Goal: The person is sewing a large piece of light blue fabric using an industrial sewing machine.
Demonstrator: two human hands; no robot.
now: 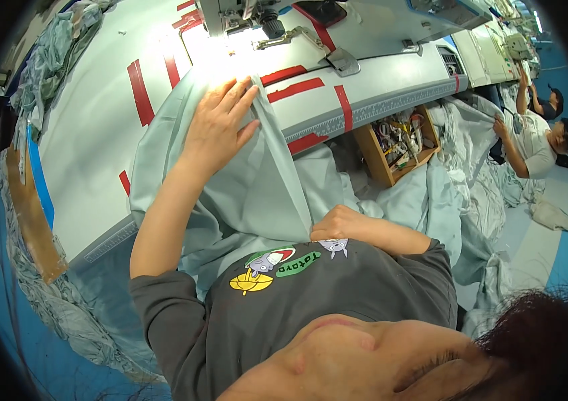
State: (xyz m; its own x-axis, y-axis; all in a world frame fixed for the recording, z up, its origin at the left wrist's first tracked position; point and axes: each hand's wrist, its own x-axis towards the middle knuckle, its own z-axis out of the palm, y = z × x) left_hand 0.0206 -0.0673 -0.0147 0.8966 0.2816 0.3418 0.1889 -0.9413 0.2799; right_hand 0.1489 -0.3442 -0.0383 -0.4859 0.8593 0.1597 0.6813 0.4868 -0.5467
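Because the left hand [220, 123] lies flat, fingers nearly straight, on the pale green cloth [247, 194] just short of the sewing head [270, 25], its fingertips could stray under it if the cloth slid forward suddenly. Beside those fingers, a folded edge runs back to the right hand [341, 224], whose grip looks pinched on its near end; uneven tension there could skew the fold. Right of this grip, loose cloth might snag on the open wooden drawer [375, 157].

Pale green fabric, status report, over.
Left hand flat on pale green fabric. Right hand gripping its edge by the shirt. Sewing machine needle area washed out by glare.
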